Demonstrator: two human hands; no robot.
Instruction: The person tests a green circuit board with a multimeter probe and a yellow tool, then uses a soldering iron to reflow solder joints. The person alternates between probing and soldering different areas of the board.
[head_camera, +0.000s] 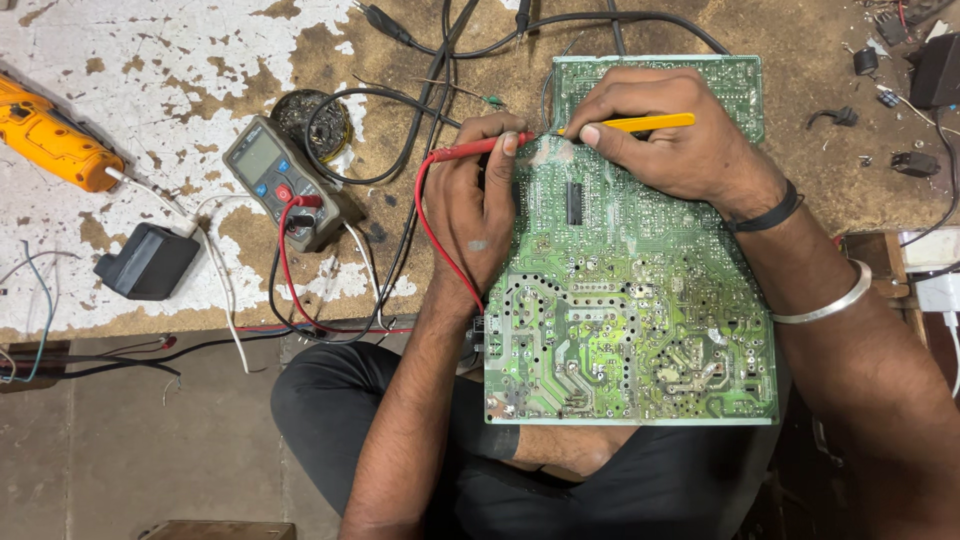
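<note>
Green circuit board lies solder side up, far end on the counter, near end over the person's lap. Left hand clamped on red probe, right hand clamped on yellow probe; tips meet close together at board's far-left area. Red lead loops left to grey multimeter, just left of the hands. Black cables cross beyond. Black adapter and orange tool far left. No containers visible.
</note>
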